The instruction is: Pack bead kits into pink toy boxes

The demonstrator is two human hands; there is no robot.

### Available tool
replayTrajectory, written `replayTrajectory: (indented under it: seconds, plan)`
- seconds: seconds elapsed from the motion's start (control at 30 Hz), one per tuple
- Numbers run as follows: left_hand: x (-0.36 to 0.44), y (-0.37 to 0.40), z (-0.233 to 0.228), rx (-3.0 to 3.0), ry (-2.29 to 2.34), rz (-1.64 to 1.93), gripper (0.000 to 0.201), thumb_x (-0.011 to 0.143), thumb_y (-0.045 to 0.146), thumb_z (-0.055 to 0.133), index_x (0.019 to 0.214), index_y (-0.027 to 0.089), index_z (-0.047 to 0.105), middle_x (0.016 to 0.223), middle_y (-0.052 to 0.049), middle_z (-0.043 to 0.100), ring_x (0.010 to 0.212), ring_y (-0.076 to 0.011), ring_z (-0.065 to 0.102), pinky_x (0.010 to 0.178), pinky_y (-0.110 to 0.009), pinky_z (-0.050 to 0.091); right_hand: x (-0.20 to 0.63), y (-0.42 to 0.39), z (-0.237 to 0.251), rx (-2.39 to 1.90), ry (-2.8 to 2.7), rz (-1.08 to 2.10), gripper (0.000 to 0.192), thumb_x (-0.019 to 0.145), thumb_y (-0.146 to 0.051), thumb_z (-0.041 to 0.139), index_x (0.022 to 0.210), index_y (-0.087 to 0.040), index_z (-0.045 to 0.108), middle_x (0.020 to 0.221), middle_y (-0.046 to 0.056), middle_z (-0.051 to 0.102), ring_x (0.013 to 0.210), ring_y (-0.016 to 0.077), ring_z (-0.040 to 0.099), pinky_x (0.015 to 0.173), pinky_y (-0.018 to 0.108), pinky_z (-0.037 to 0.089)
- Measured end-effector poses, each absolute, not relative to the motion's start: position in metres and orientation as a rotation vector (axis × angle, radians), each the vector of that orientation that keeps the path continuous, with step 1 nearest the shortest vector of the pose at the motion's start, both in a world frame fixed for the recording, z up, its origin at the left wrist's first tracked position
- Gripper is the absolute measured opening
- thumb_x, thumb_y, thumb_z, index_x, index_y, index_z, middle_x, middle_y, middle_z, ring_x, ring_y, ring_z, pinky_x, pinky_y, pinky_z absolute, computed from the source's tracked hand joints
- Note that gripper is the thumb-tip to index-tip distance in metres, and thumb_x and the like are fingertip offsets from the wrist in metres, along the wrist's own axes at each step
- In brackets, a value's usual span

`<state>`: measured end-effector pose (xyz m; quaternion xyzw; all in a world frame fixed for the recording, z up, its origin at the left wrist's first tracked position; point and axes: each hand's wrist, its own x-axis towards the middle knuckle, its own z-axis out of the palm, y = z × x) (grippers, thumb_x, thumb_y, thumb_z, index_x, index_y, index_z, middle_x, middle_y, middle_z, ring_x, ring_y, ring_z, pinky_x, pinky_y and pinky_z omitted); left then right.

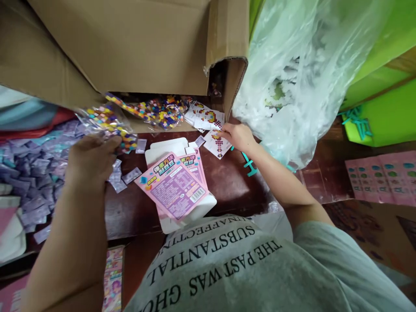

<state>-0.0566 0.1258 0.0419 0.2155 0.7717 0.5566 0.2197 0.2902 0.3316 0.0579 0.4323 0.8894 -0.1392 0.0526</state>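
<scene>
My left hand [92, 156] is closed on a clear bag of colourful beads [108, 123], held over the left side of the table. Another bead bag [162, 112] lies at the opening of the big cardboard box. My right hand [238, 138] pinches at a white pattern sheet [218, 145] printed with coloured pixel figures. More pattern sheets [204, 115] lie beyond its fingertips, by the box's edge. Between my arms, flat pink and purple packaging boxes [177, 186] lie overlapped near my shirt. A small purple packet [199, 141] rests beside the sheet.
The cardboard box [136, 47] spans the back. A heap of small purple packets [39, 173] covers the left. A clear plastic bag of white pieces [286, 86] stands right, near teal plastic pieces [249, 164] and a green bin [383, 117]. Pink printed cards [383, 177] lie far right.
</scene>
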Motion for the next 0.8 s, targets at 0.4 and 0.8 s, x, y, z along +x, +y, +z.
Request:
replayTrajectory:
  seconds: [0.4,0.8]
  plan:
    - [0.077,0.12,0.067,0.819,1.762,1.825,0.06,0.058,0.022,0.103,0.107,0.019,0.069,0.113,-0.01,0.084,0.105,-0.0237,0.081,0.098,-0.038,0.07,0.281,0.275,0.058,1.348,2.556,-2.624,0.054,0.091,-0.073,0.083,0.103,-0.026,0.061,0.107,0.002,0.077,0.093,0.0177,0.073,0.087,0.034,0.065]
    - [0.014,0.047,0.025,2.289,1.653,0.458,0.133,0.069,0.052,0.095,0.181,0.051,0.022,0.189,-0.005,0.035,0.172,-0.0489,0.036,0.145,-0.069,0.015,0.418,0.406,0.102,1.618,2.493,-2.542,0.06,0.07,-0.049,0.104,0.115,-0.023,0.074,0.111,0.003,0.085,0.094,0.0185,0.079,0.083,0.032,0.071]
